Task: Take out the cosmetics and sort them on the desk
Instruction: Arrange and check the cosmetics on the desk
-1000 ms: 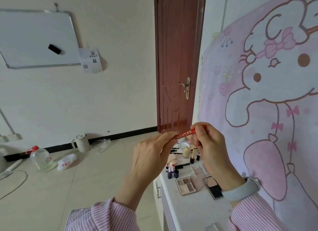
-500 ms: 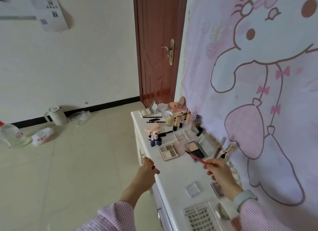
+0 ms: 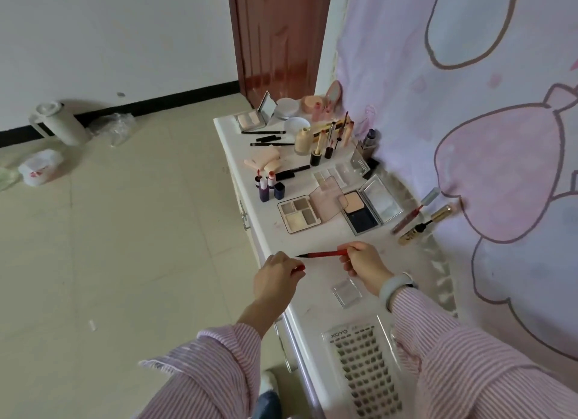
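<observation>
My right hand (image 3: 362,264) pinches a thin red eyeliner pen (image 3: 319,254) by its rear end, its dark tip uncapped and pointing left, just above the white desk (image 3: 312,296). My left hand (image 3: 276,276) holds the pen's red cap (image 3: 298,268) between curled fingers, a short gap left of the tip. Further back on the desk lie an open eyeshadow palette (image 3: 300,215), an open powder compact (image 3: 364,210), lipsticks (image 3: 269,185), a foundation bottle (image 3: 302,141) and several brushes and pencils.
A false-lash tray (image 3: 364,362) and a small clear case (image 3: 346,290) lie near me on the desk. A mascara and lip gloss (image 3: 419,218) rest by the pink cartoon wall cloth. A kettle (image 3: 59,123) and bags sit on the floor at left. The brown door (image 3: 278,34) is behind the desk.
The pen was capped and held up in both hands; now the cap is off in my left hand, and both hands have lowered to just above the desk as the view tilted down.
</observation>
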